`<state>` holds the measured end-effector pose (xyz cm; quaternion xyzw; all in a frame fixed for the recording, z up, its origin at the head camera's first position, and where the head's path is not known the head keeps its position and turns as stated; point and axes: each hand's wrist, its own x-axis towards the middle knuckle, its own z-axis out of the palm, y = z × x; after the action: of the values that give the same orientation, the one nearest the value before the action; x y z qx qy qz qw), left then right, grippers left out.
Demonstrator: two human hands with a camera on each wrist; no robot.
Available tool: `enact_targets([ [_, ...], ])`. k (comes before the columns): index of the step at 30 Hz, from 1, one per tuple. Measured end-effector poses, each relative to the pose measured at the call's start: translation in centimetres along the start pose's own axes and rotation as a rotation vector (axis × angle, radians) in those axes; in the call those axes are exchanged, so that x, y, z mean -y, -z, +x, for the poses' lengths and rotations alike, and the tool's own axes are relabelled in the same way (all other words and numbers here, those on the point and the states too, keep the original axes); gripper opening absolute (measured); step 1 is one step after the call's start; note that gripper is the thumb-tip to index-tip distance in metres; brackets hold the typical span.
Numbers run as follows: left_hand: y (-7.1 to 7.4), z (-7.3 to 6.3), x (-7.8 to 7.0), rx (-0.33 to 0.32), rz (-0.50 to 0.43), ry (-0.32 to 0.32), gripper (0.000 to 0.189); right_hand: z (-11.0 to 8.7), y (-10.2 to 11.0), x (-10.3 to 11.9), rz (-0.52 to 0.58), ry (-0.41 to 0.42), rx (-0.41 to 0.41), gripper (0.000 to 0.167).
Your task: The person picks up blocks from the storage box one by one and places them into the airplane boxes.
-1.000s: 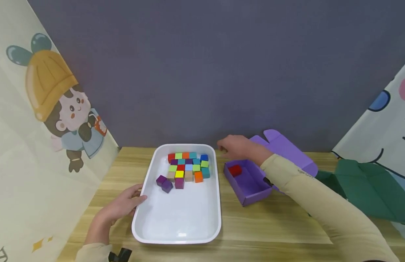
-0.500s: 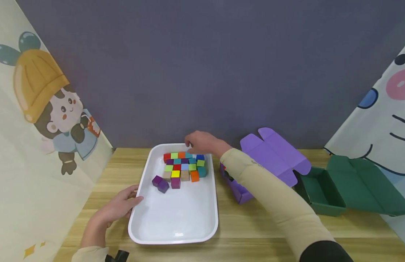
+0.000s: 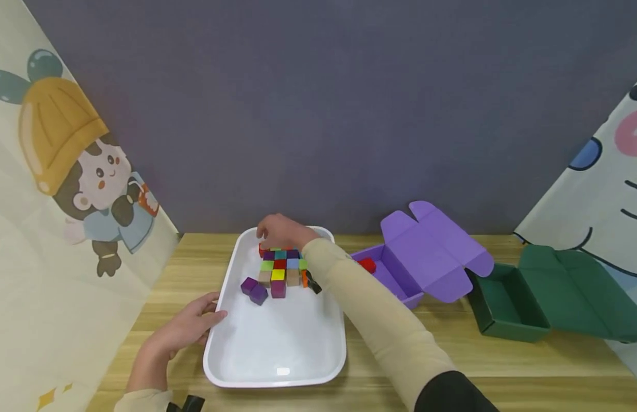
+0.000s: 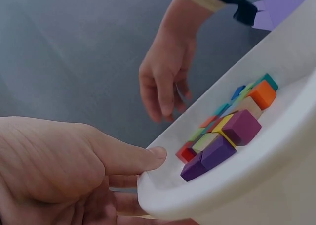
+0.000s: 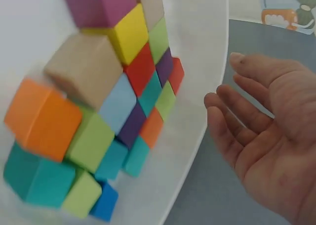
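Note:
A white tray (image 3: pixel 277 349) holds a patch of small coloured cubes at its far half. My left hand (image 3: pixel 186 323) grips the tray's left rim, thumb over the edge and fingers below, as the left wrist view shows. Over the tray's far end hovers my right hand (image 3: pixel 282 230), fingers loosely bent, with nothing between them in the right wrist view. Nearest to it is a red cube (image 5: pixel 176 75) at the corner of the patch. Two purple cubes (image 3: pixel 258 294) sit at the patch's near left, beside a magenta cube (image 3: pixel 278 289). The right forearm hides some cubes in the head view.
Right of the tray stands an open purple box (image 3: pixel 413 301) with a red block (image 3: pixel 367 264) inside, partly behind the right sleeve. Farther right is an open green box (image 3: pixel 509 329), its lid folded out. A dark wall (image 3: pixel 318 114) rises behind the wooden table (image 3: pixel 555 377).
My right hand has swept left from above the purple box to the tray's far left end. The left hand stays on the rim. The head view has shifted slightly.

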<state>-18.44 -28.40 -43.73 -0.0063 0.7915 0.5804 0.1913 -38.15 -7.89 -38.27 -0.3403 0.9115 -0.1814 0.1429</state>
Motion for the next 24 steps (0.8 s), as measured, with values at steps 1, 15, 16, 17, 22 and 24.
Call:
enact_targets([
  [1,0.0,0.0,-0.1,0.002,-0.002,-0.003,0.054,0.3,-0.2,0.2,-0.002,-0.01,-0.002,0.033],
  [15,0.2,0.0,0.3,-0.033,0.03,0.04,0.051,3.7,-4.2,0.3,-0.07,-0.232,0.036,0.027],
  [16,0.1,0.0,0.3,-0.032,0.032,0.038,0.051,3.8,-4.4,0.2,-0.087,-0.228,0.028,0.022],
  [17,0.1,0.0,0.3,-0.028,0.036,0.034,0.052,3.9,-4.7,0.1,-0.103,-0.224,0.021,0.018],
  [22,0.0,0.1,0.2,-0.013,0.059,0.002,0.056,4.2,-5.3,-0.4,-0.182,-0.189,-0.014,0.014],
  [24,0.0,0.1,0.2,-0.004,0.049,-0.005,0.056,4.4,-5.3,-0.7,-0.181,-0.164,-0.024,0.014],
])
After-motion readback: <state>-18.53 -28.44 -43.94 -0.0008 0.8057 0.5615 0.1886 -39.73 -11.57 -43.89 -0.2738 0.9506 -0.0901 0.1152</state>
